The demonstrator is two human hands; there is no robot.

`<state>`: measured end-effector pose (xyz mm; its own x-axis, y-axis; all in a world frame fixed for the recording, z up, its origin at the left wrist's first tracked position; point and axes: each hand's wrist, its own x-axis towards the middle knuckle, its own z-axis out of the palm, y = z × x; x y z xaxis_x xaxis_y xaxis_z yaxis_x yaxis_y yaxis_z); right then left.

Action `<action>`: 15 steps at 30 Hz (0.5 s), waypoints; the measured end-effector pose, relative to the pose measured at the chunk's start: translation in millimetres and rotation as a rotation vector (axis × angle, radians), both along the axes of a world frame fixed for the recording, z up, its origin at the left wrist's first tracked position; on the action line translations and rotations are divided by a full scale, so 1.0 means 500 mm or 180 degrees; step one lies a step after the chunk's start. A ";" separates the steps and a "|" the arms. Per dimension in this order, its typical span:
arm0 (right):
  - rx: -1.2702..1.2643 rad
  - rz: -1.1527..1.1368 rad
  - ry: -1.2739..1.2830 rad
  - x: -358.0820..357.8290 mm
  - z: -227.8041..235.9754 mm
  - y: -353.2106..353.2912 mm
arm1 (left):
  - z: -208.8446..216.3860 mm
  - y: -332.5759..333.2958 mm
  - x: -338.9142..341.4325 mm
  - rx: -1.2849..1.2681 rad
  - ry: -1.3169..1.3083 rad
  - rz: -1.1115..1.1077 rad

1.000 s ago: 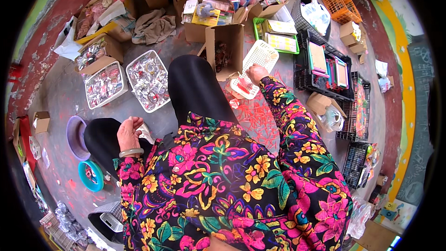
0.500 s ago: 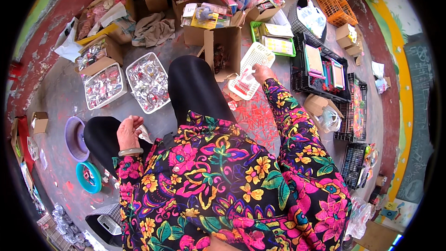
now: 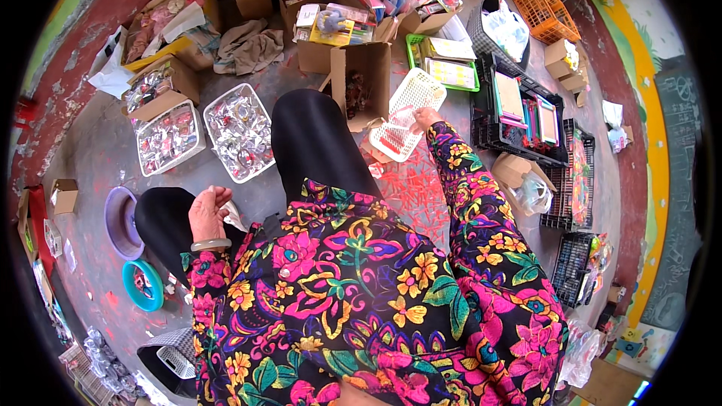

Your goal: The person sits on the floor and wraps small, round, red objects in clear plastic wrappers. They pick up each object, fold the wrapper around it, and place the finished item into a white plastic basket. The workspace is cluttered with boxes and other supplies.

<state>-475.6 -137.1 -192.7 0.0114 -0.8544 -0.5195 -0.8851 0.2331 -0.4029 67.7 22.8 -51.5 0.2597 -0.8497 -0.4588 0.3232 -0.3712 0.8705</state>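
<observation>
My right hand [image 3: 427,119] reaches over the right edge of a long white plastic basket [image 3: 427,84]. Its fingers pinch a small see-through pinkish packet [image 3: 406,116] above the basket. Red pieces [image 3: 391,140] lie in the basket's near end. Over my bent left knee, my left hand [image 3: 207,214] is held with curled fingers, a bangle round its wrist. A small white scrap [image 3: 234,216] shows beside it; whether the fingers hold it is hidden.
Two white baskets [image 3: 254,90] of small wrapped items stand left of my knees. An open cardboard box [image 3: 382,68] stands ahead. Black crates [image 3: 481,131] line the right side. A purple basin [image 3: 113,218] and a turquoise bowl [image 3: 159,297] sit at left. Red scraps [image 3: 414,195] litter the floor.
My right hand has shifted slightly up at the basket's edge, and the packet has moved up and right with it. My left hand has stayed in place.
</observation>
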 end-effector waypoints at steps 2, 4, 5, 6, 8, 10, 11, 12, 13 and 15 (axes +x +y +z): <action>0.0513 -0.1106 -0.0743 0.026 0.035 0.008 | 0.000 0.002 0.002 0.0000 -0.0013 -0.0001; 0.0327 -0.1250 -0.0833 0.030 0.051 0.018 | -0.007 0.001 0.005 -0.0019 0.0005 -0.0030; 0.0210 -0.1311 -0.0727 0.030 0.057 0.017 | -0.008 0.001 0.004 -0.0012 0.0005 -0.0031; 0.0092 -0.1368 -0.0622 0.031 0.064 0.015 | -0.009 0.001 0.003 -0.0005 0.0004 -0.0029; -0.0099 -0.1684 -0.0779 0.020 0.056 0.009 | -0.003 -0.001 0.000 0.0019 0.0017 -0.0037; -0.0261 -0.2167 -0.1292 0.012 0.055 0.003 | 0.000 -0.001 -0.002 0.0044 0.0063 -0.0024; -0.0209 -0.2439 -0.1767 0.008 0.060 0.001 | 0.000 -0.001 -0.002 0.0042 0.0060 -0.0023; -0.0313 -0.2468 -0.1819 0.005 0.064 0.001 | 0.000 0.000 -0.002 0.0041 0.0057 -0.0024; -0.0419 -0.2498 -0.1869 0.003 0.066 0.002 | -0.001 -0.001 -0.002 0.0039 0.0055 -0.0028; -0.0595 -0.2704 -0.2045 0.007 0.092 0.005 | -0.002 -0.002 -0.002 0.0065 0.0048 -0.0026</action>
